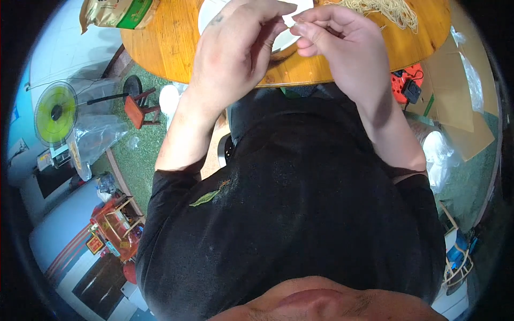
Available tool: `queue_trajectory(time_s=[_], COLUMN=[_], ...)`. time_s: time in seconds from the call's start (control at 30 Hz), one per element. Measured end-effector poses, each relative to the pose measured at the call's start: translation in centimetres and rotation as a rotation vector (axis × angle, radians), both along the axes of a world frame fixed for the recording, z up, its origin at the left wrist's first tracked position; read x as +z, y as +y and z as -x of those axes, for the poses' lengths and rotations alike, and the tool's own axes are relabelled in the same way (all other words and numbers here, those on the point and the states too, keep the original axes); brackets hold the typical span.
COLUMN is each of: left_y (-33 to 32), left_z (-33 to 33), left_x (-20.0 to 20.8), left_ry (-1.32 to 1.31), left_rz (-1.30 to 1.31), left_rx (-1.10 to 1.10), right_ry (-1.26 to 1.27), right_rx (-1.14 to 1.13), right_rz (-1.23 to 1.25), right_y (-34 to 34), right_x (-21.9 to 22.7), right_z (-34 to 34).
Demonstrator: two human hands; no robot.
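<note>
Over a white plate [209, 12] at the table's near edge, my two hands meet with their fingertips almost touching. My left hand [234, 48] is closed, its thumb and fingers bent inward at the plate. Opposite it, my right hand [350, 40] is pinched, thumb against forefinger. A small pale bit shows between the two sets of fingertips, too small to name. To the right of my right hand lies a heap of thin pale-yellow strands [393, 12], like fine noodles or string.
The round wooden table [160, 51] carries a tan-and-green packet [115, 13] at its far left. A green fan [55, 113] and a small red-brown stool [140, 111] stand left on the floor. On the right are a red power strip [400, 92] and flattened cardboard [455, 120].
</note>
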State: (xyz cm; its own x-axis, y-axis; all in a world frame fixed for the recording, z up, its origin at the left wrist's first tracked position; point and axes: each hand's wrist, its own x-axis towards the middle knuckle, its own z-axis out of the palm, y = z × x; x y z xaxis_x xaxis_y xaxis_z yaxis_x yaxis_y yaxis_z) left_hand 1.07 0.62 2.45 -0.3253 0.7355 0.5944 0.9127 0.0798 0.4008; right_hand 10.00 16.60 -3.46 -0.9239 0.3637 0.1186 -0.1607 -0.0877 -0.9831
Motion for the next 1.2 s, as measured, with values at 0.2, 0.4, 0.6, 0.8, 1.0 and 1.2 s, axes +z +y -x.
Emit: queue_trajectory(time_s=[0.2, 0.4, 0.6, 0.8, 1.0, 1.2], left_y=[1.9, 3.1, 2.9, 0.1, 0.6, 3.1], left_z=[2.9, 1.3, 2.9, -0.2, 0.8, 2.8], left_x=[-4.3, -1.8, -4.9, -0.7, -1.8, -2.3], left_ry=[-0.036, -0.566, -0.547, -0.679, -0.757, -0.328], left_rz=[-0.371, -0.704, -0.719, -0.207, -0.233, -0.631], left_rx=[-0.286, -0.651, -0.656, -0.028, -0.063, -0.585], right_ry=[-0.198, -0.243, -0.268, -0.280, -0.341, -0.368], right_rx=[0.110, 0.110, 0.161, 0.203, 0.193, 0.372], right_rz=[0.128, 0.204, 0.290, 0.292, 0.190, 0.043], right_y=[0.3, 0.8, 1.3, 1.7, 1.2, 2.4], right_x=[2.4, 2.8, 2.6, 2.7, 2.1, 4.2], right_z=[0.3, 0.2, 0.4, 0.2, 1.0, 1.1])
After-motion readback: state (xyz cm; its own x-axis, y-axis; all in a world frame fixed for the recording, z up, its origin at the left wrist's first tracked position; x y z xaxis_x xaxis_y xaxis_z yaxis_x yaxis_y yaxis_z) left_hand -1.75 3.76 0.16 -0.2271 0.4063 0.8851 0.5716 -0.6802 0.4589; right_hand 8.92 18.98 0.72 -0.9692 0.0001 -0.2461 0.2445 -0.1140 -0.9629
